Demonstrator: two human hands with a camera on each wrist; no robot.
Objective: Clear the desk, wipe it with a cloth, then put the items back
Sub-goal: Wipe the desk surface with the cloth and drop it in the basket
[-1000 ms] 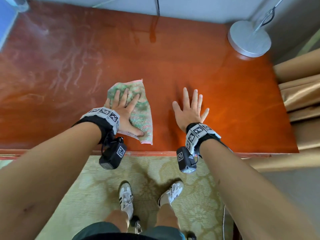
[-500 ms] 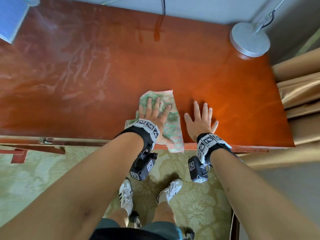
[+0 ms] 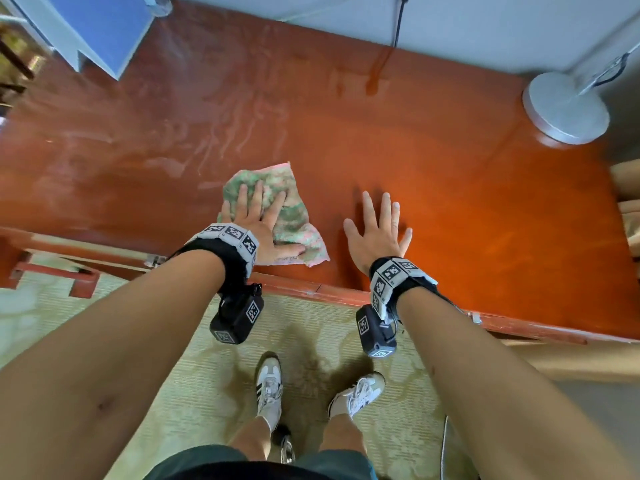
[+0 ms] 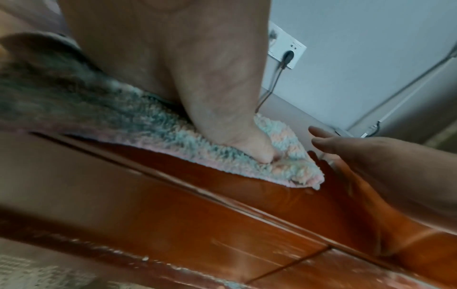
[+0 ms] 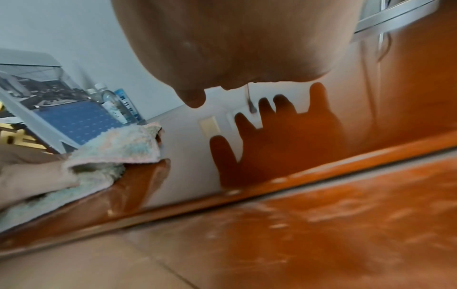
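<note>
A fluffy green-and-pink cloth (image 3: 291, 216) lies flat on the red-brown wooden desk (image 3: 450, 188) near its front edge. My left hand (image 3: 258, 220) presses down on the cloth with straight, spread fingers and the thumb laid across its near part; the left wrist view shows the thumb dug into the cloth (image 4: 279, 168). My right hand (image 3: 379, 230) rests flat on the bare desk just right of the cloth, fingers spread, holding nothing. In the right wrist view the cloth (image 5: 118, 144) sits at the left, and the glossy desk (image 5: 321, 215) mirrors the right hand.
A lamp's round silver base (image 3: 566, 107) stands at the desk's back right corner. A blue-and-white box (image 3: 100, 29) sits at the back left with bottles (image 5: 113, 103) beside it. A black cable (image 3: 400, 19) hangs from a wall socket. Wet wipe streaks (image 3: 235, 133) cover the left half.
My left hand has slid the cloth right along the front edge, then back a little left. The right hand stayed flat beside it.
</note>
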